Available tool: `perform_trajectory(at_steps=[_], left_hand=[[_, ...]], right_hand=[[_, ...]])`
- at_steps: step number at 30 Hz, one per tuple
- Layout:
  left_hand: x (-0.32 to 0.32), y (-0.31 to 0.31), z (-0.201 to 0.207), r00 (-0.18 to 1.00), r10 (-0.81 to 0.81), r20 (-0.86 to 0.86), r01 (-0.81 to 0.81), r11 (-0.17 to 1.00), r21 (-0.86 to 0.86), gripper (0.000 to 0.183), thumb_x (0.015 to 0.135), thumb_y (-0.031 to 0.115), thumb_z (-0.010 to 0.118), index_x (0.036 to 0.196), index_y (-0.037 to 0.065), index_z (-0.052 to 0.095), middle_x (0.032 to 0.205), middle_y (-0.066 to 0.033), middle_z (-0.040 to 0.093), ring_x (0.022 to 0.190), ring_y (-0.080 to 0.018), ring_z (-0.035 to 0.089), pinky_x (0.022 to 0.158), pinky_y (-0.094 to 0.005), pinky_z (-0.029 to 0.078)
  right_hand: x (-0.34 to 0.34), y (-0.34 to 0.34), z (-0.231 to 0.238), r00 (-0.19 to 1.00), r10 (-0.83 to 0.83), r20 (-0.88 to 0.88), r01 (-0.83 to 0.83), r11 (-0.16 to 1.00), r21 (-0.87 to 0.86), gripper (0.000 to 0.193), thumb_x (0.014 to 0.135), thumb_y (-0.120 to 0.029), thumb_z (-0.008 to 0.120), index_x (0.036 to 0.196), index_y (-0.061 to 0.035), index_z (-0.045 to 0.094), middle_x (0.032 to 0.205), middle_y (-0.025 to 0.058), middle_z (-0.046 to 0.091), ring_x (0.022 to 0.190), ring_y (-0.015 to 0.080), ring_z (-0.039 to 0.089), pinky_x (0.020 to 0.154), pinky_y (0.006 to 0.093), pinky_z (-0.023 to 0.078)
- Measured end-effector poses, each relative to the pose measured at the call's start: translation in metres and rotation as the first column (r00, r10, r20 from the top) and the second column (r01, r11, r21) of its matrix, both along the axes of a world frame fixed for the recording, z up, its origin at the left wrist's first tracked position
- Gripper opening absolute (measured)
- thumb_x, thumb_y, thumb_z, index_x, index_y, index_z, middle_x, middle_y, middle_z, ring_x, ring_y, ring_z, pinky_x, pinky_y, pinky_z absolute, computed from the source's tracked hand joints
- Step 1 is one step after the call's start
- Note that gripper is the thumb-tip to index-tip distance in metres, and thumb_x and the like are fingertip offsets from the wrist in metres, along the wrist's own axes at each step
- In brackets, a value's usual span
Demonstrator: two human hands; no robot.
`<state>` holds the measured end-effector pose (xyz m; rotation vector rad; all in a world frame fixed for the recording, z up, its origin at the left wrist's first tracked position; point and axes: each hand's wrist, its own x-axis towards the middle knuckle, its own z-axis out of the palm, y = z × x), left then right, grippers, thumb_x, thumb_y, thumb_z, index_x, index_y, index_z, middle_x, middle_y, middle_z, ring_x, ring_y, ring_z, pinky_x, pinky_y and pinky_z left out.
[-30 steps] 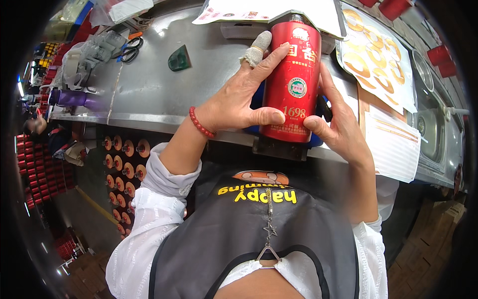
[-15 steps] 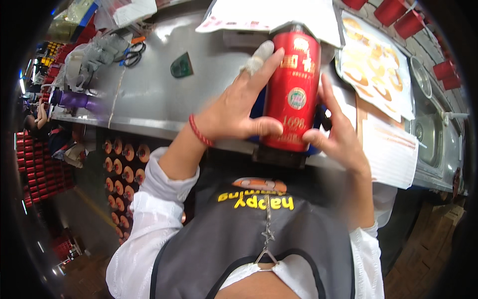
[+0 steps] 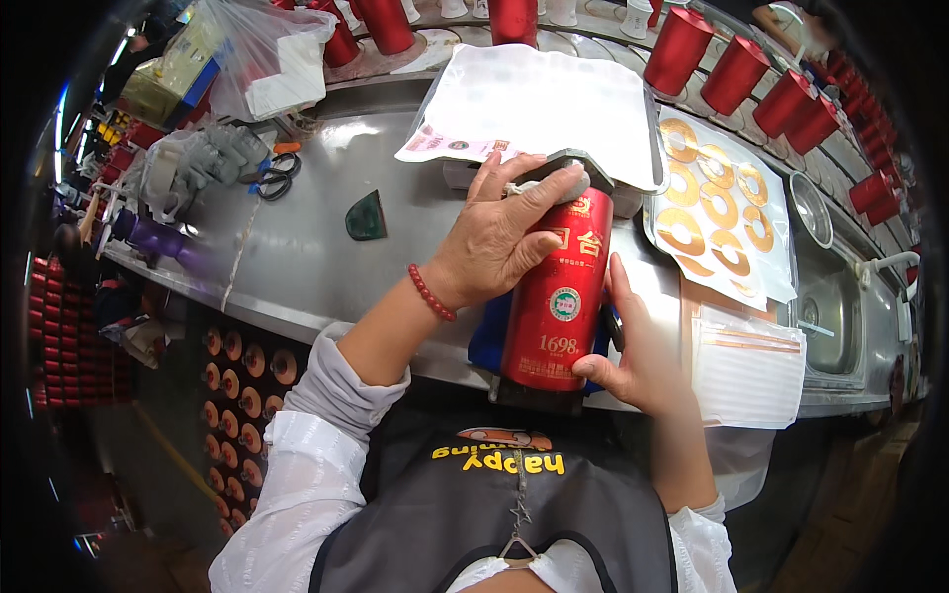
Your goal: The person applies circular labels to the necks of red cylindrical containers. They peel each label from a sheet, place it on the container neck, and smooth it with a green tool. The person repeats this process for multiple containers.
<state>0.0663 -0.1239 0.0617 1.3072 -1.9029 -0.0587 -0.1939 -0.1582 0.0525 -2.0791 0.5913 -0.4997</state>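
Note:
A red bottle [image 3: 556, 331] with gold lettering and a small round green-and-white seal lies in front of me, its lower end toward my body. Dark angular pieces sit at both its ends, and a blue support [image 3: 488, 336] shows beneath it. My left hand [image 3: 494, 235] grips its far end, a covered fingertip pressed near the top edge and the thumb on the front. Along the lower right side rests my right hand [image 3: 643, 361], thumb against the bottle and fingers along its flank; the fingers' far sides are partly hidden.
Beyond the bottle lies a white sheet [image 3: 539, 104]; at right, a sheet of gold ring-shaped stickers [image 3: 722, 198] and white paper strips [image 3: 746, 371]. On the metal table are a green scraper-like piece [image 3: 366, 217] and scissors [image 3: 277, 176]. Red bottles [image 3: 680, 51] stand on a curved conveyor behind.
My left hand has shifted to the bottle's far end, its fingers now over the top edge. The right hand stays at the lower right side. The whole view has tilted upward.

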Motion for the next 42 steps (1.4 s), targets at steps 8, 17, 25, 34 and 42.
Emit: perform_trajectory(at_steps=[8,17,25,34,42], left_hand=[[-0.017,0.000,-0.035,0.718,0.145,-0.681,0.076,0.956,0.284,0.055,0.101,0.033,0.061,0.142,0.001,0.043,0.130,-0.0108,0.055,0.119,-0.0143,0.053,0.103,-0.0295,0.044],[-0.021,-0.018,-0.022,0.737,0.245,-0.630,0.020,0.924,0.382,0.042,0.097,0.028,0.066,0.125,0.001,0.052,0.113,-0.0083,0.061,0.101,-0.0106,0.058,0.088,-0.0266,0.050],[-0.025,-0.029,-0.020,0.628,0.259,-0.734,-0.007,0.945,0.327,0.041,0.087,0.036,0.073,0.102,0.000,0.058,0.099,-0.0157,0.064,0.091,-0.0247,0.061,0.084,-0.0365,0.050],[-0.023,-0.036,-0.017,0.731,0.282,-0.621,-0.077,0.939,0.336,0.048,0.087,0.040,0.074,0.104,-0.001,0.055,0.097,-0.0158,0.064,0.089,-0.0241,0.063,0.082,-0.0362,0.051],[-0.021,0.021,-0.026,0.782,0.013,-0.623,0.100,0.984,0.146,0.071,0.095,0.046,0.066,0.145,0.003,0.038,0.143,-0.0113,0.043,0.139,-0.0210,0.037,0.117,-0.0379,0.026]], right_hand=[[0.009,-0.007,0.009,0.998,-0.063,0.001,0.060,0.960,-0.272,0.081,0.093,-0.051,0.062,0.155,-0.0063,0.034,0.148,0.0329,0.040,0.126,0.0456,0.047,0.107,0.0469,0.039],[0.026,-0.015,0.020,0.994,-0.108,-0.026,0.086,0.899,-0.429,0.068,0.095,-0.046,0.063,0.150,-0.0090,0.046,0.148,0.0318,0.039,0.112,0.0398,0.052,0.100,0.0454,0.043],[0.029,-0.018,0.016,0.994,-0.107,-0.022,0.087,0.897,-0.434,0.067,0.095,-0.045,0.063,0.149,-0.0090,0.047,0.148,0.0315,0.038,0.111,0.0392,0.052,0.100,0.0453,0.044],[0.028,-0.017,0.016,0.989,-0.112,-0.092,0.075,0.939,-0.337,0.081,0.097,-0.066,0.041,0.153,-0.0080,0.039,0.156,0.0263,0.033,0.135,0.0410,0.041,0.113,0.0464,0.032],[0.008,-0.010,0.008,0.995,-0.088,0.046,0.094,0.986,-0.140,0.073,0.096,-0.044,0.064,0.153,-0.0070,0.038,0.148,0.0286,0.045,0.124,0.0377,0.053,0.105,0.0412,0.041]])
